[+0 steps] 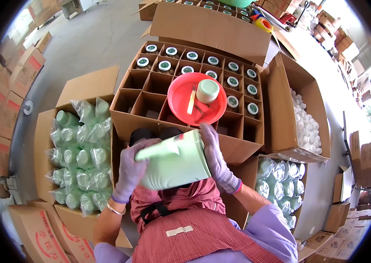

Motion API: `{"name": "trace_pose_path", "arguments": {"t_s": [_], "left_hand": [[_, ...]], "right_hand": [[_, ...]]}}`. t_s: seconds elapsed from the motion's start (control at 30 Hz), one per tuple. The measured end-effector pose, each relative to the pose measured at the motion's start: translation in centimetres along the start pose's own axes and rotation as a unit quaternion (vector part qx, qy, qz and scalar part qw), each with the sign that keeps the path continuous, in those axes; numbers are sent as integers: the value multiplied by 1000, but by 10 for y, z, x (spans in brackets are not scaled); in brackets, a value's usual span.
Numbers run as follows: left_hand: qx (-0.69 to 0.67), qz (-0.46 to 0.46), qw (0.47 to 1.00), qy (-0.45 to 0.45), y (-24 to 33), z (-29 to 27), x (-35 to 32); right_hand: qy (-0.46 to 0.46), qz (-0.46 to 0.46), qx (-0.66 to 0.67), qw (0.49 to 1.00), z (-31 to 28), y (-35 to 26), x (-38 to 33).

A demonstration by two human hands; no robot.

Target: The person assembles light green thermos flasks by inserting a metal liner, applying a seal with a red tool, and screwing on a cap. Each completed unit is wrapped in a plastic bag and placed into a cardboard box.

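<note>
A pale green jug [181,164], blurred by motion, lies tilted on its side above my lap. A handle-like bar runs along its upper left. My left hand [133,168], in a pale purple glove, is closed around the jug's left end. My right hand [218,163], gloved alike, lies against its right end with the fingers stretched out. Just beyond, a red basin [179,109] rests on a divided carton [185,128]. In it are a pale green lid or cup [207,90], a brush-like tool [191,101] and small dark pieces.
Several white-capped containers [164,65] stand in the carton's compartments. On the left, a box holds bagged green containers [84,158]. A box of white caps [307,127] stands at right, above another box of bagged containers [277,186]. A tape dispenser [263,23] is at the far side.
</note>
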State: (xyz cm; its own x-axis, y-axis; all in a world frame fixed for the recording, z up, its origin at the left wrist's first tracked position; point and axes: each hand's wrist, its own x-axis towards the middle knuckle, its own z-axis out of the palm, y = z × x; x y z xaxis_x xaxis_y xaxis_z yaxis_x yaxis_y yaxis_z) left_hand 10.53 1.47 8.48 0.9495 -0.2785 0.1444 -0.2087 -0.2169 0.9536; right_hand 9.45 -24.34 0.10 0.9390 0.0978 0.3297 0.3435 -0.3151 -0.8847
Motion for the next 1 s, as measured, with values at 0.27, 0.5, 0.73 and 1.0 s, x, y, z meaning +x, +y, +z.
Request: {"name": "trace_pose_path", "arguments": {"t_s": [0.27, 0.5, 0.73, 1.0], "left_hand": [[336, 321, 883, -61, 16, 25, -1], [-63, -128, 989, 48, -18, -6, 0], [104, 117, 978, 138, -17, -12, -3], [-47, -124, 973, 190, -66, -58, -44]], "right_hand": [[24, 363, 640, 677, 12, 31, 4], [-194, -131, 46, 971, -34, -49, 28], [-125, -71, 139, 980, 6, -43, 31], [-208, -45, -558, 802, -62, 90, 126]]}}
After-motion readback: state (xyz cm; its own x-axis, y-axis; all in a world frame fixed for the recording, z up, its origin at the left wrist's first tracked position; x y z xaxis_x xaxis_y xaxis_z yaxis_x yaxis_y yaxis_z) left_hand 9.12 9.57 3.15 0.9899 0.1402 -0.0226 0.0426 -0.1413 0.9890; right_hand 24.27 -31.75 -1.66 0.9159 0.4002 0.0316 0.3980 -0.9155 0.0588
